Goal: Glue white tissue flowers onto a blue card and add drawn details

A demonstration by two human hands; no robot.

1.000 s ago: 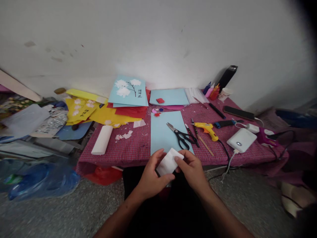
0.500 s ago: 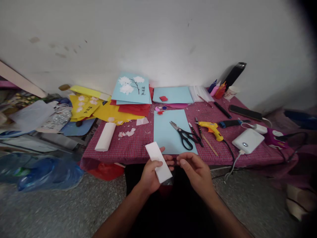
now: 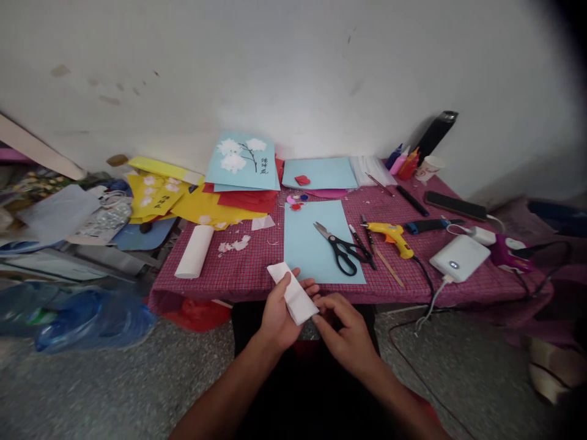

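A folded strip of white paper (image 3: 295,294) lies across the palm of my left hand (image 3: 279,311), the thumb pressed on its upper face and the fingers behind it. At the paper's lower right corner, the thumb and forefinger of my right hand (image 3: 342,327) close in a pinch. Just beyond both hands, on the table edge, is a light blue sheet of paper (image 3: 307,244). Black-handled scissors (image 3: 342,249) rest half open on that sheet, their tips pointing up and left.
A yellow glue gun (image 3: 392,237), a white power bank (image 3: 460,260) and cables are on the right. At left lie a white paper roll (image 3: 195,252), paper scraps (image 3: 233,244) and yellow sheets (image 3: 215,211). A flower card (image 3: 243,162) sits at the back of the checked tablecloth (image 3: 257,287).
My right hand has moved left to the paper's lower corner, its fingers closing there. My left thumb has shifted up along the paper, which now looks slightly bent.
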